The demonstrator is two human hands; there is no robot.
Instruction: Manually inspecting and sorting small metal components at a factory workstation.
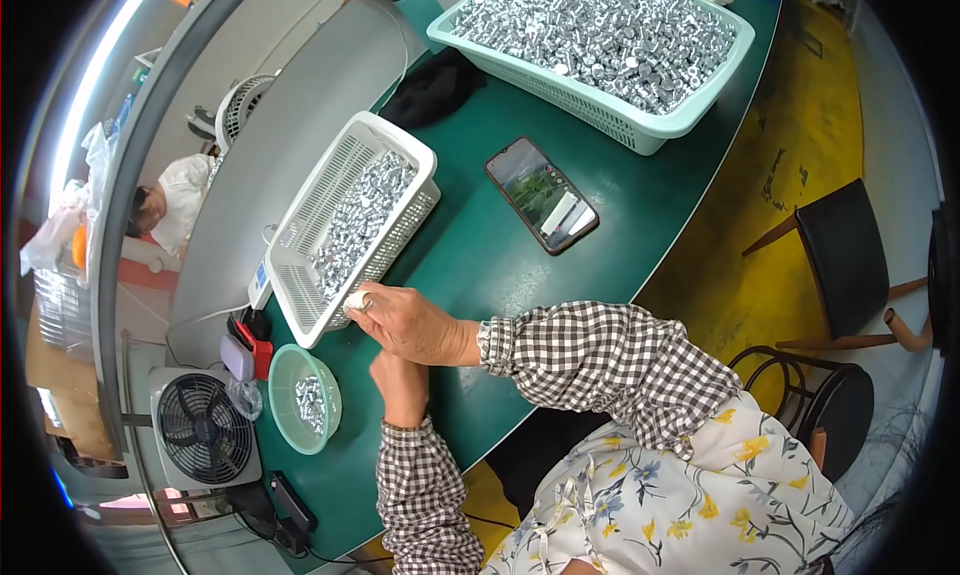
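Observation:
My right hand (415, 325) is closed, its fingers curled by the near corner of a white slotted basket (424, 165). Something whitish (358, 300), perhaps a finger wrap, shows at its fingertips; whatever they grip is too small to make out. Just below, my left hand (400, 383) is partly covered by the right one, and its fingers are hidden. Small silvery metal parts (365, 210) lie in the white basket. Left of my left hand stands a round pale green bowl (283, 415) with a smaller heap of similar metal pieces (312, 405).
A large pale green basket (560, 67) heaped with metal parts stands at the far right of the green table (460, 215). A phone (542, 195) and black cloth (432, 87) lie nearby. A fan (205, 428) is at left, a chair (845, 260) at right. Another person (180, 205) sits beyond the partition.

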